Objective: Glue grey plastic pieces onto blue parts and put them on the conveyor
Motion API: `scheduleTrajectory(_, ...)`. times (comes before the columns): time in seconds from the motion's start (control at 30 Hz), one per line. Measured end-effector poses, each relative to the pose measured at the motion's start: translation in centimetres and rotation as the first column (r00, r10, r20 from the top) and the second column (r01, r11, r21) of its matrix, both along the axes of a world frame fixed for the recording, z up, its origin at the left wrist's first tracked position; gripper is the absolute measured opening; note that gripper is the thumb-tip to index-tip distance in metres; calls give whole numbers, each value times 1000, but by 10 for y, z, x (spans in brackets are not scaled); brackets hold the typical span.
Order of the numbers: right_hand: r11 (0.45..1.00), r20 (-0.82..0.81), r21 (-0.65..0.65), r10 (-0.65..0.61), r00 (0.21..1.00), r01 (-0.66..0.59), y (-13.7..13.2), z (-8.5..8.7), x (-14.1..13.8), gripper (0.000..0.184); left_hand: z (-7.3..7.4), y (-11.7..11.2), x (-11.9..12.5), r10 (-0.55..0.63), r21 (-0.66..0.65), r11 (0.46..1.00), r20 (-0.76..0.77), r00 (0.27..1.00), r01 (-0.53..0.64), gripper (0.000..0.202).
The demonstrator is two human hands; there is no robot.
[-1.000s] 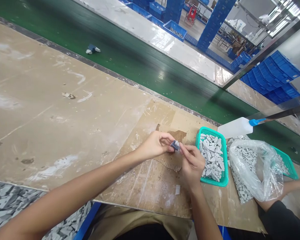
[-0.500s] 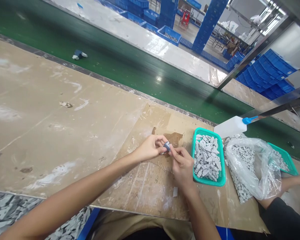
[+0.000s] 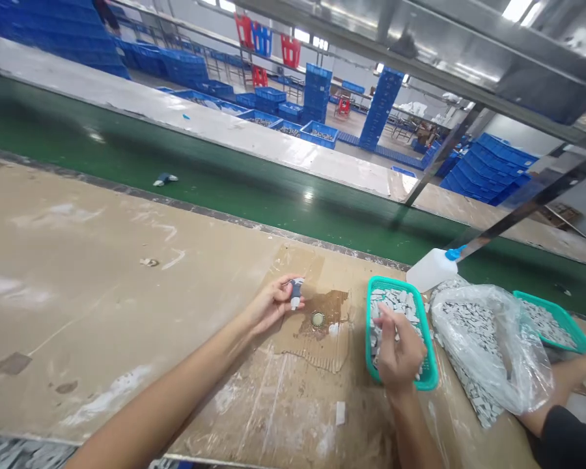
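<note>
Cardboard sheet point(image 3: 312, 352) on the bench point(image 3: 78, 312), lower centre. To its right, a basket of parts point(image 3: 370, 332); further right, a plastic bag point(image 3: 488, 345), then a second basket point(image 3: 554, 319). A squeeze bottle point(image 3: 430, 270) stands behind the bag's left end. Conveyor belt point(image 3: 254, 208) behind the bench; crates point(image 3: 185, 68) beyond it, upper left.

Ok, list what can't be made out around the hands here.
Head view:
Small grey-and-white part: the left hand covers some of it, and it is too small to read.
Grey pieces in the teal basket: the right hand hides those beneath it.
Round disc on the cardboard: too small to identify.
</note>
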State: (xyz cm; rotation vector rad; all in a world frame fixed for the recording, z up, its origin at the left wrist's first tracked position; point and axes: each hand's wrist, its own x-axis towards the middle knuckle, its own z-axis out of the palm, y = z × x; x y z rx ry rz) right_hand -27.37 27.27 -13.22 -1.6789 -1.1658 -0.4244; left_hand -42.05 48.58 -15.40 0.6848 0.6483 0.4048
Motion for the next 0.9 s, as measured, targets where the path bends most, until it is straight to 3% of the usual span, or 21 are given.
scheduleTrajectory(0.07, 976, -43, -174, -142, 989, 132, 1, 3, 22, 27, 2, 1, 0, 18, 20, 1000, -25, 1000, -18, 34)
scheduleTrajectory(0.13, 904, -46, -361, -260, 965, 227, 2, -1, 43, 31, 3, 2, 1, 17, 47, 999, -53, 998, -15, 32)
scheduleTrajectory(0.23, 803, -22, -534, -326, 945, 264, 2, -14, 60, 35, 3, 2, 3, 39, 121, 992, -98, 994, -27, 30)
scheduleTrajectory(0.33, 781, -46, -590, -286, 957, 205, 1, -22, 58, 31, 4, 1, 5, 64, 264, 964, -122, 990, -30, 37)
scheduleTrajectory(0.4, 765, -63, -618, -278, 959, 181, 0, -21, 52, 27, 8, -1, 5, 85, 391, 920, -184, 979, -6, 52)
scheduleTrajectory(0.5, 697, -56, -699, -278, 959, 161, -1, -15, 47, 21, 16, 1, 6, 177, 535, 845, -317, 932, 22, 71)
scheduleTrajectory(0.6, 629, -45, -767, -245, 968, 123, -1, -11, 49, 23, 22, 9, 9, 267, 586, 810, -394, 880, 17, 64)
scheduleTrajectory(0.67, 634, -68, -767, -228, 971, 95, -1, -10, 53, 25, 24, 18, 14, 286, 604, 797, -414, 864, 26, 59)
scheduleTrajectory(0.73, 647, -91, -759, -227, 970, 81, -1, -11, 56, 27, 26, 25, 25, 248, 579, 814, -427, 869, 52, 55)
scheduleTrajectory(0.8, 649, -93, -756, -234, 968, 84, -1, -11, 58, 29, 32, 31, 40, 149, 485, 868, -460, 876, 107, 47)
scheduleTrajectory(0.87, 647, -80, -757, -239, 968, 97, -1, -11, 59, 28, 43, 33, 58, 79, 386, 912, -495, 865, 138, 32)
scheduleTrajectory(0.9, 647, -72, -756, -240, 968, 104, -1, -11, 59, 28, 51, 34, 68, 93, 397, 909, -488, 868, 126, 23)
